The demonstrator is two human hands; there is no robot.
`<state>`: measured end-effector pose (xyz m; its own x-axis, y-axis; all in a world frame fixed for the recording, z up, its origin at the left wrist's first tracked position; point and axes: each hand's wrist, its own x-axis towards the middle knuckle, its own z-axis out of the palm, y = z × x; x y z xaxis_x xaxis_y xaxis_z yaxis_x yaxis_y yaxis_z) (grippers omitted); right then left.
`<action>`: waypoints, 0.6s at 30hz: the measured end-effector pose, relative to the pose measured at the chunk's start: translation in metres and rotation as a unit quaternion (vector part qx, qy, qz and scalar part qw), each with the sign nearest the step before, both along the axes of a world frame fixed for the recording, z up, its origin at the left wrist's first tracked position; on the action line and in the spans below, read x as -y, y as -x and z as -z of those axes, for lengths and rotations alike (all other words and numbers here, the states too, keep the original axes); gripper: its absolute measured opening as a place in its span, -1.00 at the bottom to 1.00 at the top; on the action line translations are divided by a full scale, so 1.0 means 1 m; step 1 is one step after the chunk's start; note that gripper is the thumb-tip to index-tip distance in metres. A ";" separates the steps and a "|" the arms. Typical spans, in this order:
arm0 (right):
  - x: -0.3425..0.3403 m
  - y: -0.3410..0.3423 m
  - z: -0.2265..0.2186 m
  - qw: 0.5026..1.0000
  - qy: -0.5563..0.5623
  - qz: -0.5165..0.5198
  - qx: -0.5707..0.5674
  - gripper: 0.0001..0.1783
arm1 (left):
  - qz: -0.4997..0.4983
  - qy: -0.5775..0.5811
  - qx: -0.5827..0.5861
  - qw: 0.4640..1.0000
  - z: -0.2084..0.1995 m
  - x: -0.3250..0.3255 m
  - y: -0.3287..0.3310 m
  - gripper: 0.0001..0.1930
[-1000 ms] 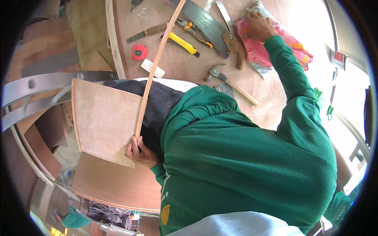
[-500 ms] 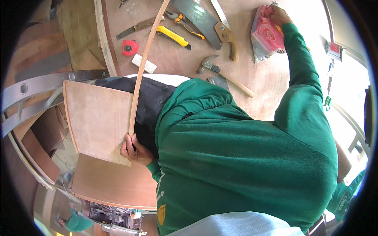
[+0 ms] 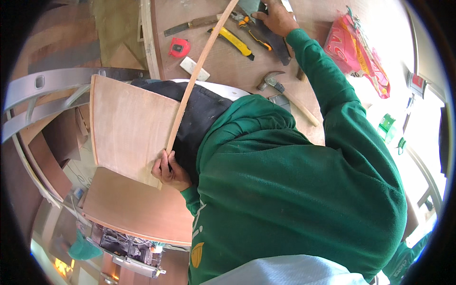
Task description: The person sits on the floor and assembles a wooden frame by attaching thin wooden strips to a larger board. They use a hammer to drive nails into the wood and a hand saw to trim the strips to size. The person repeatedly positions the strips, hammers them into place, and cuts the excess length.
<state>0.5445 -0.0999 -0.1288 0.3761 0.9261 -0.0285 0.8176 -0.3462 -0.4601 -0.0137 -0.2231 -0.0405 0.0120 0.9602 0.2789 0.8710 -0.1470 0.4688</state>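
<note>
My left hand (image 3: 171, 172) pinches the lower end of a long thin wooden strip (image 3: 197, 71), which slants up past the top edge. Beside that hand lies a pale plywood panel (image 3: 130, 128), its right edge along the strip. My right hand (image 3: 278, 19) is over the hand saw (image 3: 278, 45), with thumb and fingers apart and the fingertips near the top edge. My sleeve hides most of the saw's handle. Behind the hand shows part of a metal straight strip (image 3: 288, 5). Pliers with orange-black grips (image 3: 251, 31) and a yellow utility knife (image 3: 232, 42) lie nearby.
On the board lie a claw hammer (image 3: 289, 97), a red tape measure (image 3: 179, 47), a white block (image 3: 194, 68), a chisel-like tool (image 3: 192, 25) and a red plastic bag (image 3: 349, 47). A metal ladder (image 3: 57, 85) stands left. A green-sleeved person (image 3: 85, 247) is at the lower left.
My right hand has let go of the red plastic bag and moved left over the saw. The bag lies with its shape changed. My left hand still grips the strip; the view has shifted.
</note>
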 end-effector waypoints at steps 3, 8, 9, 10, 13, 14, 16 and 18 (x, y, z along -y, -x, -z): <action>-0.017 -0.020 0.026 0.996 -0.015 0.054 -0.067 -0.55 | 0.000 0.004 0.013 1.000 0.001 -0.003 0.000 -0.71; 0.053 -0.123 0.016 0.974 -0.045 0.218 0.033 -0.68 | -0.003 0.000 0.025 1.000 -0.001 -0.002 -0.006 -0.70; 0.063 -0.132 0.011 0.970 -0.044 0.238 0.031 -0.67 | -0.003 -0.006 0.030 1.000 0.000 -0.002 -0.006 -0.70; 0.070 -0.141 0.011 0.968 -0.042 0.246 0.034 -0.66 | -0.004 -0.011 0.035 0.999 0.001 -0.001 -0.007 -0.70; 0.102 -0.163 0.029 0.970 0.033 0.199 0.137 -0.63 | 0.021 -0.007 0.010 1.000 -0.004 -0.007 -0.008 -0.71; 0.103 -0.166 0.033 0.968 0.045 0.197 0.150 -0.62 | 0.025 -0.010 -0.001 1.000 -0.004 -0.008 -0.007 -0.71; 0.104 -0.170 0.042 0.964 0.046 0.221 0.143 -0.62 | 0.032 -0.015 -0.023 0.999 -0.003 -0.008 -0.004 -0.71; 0.101 -0.162 0.038 0.964 0.067 0.219 0.135 -0.60 | 0.025 -0.019 -0.027 0.999 -0.003 -0.005 -0.006 -0.71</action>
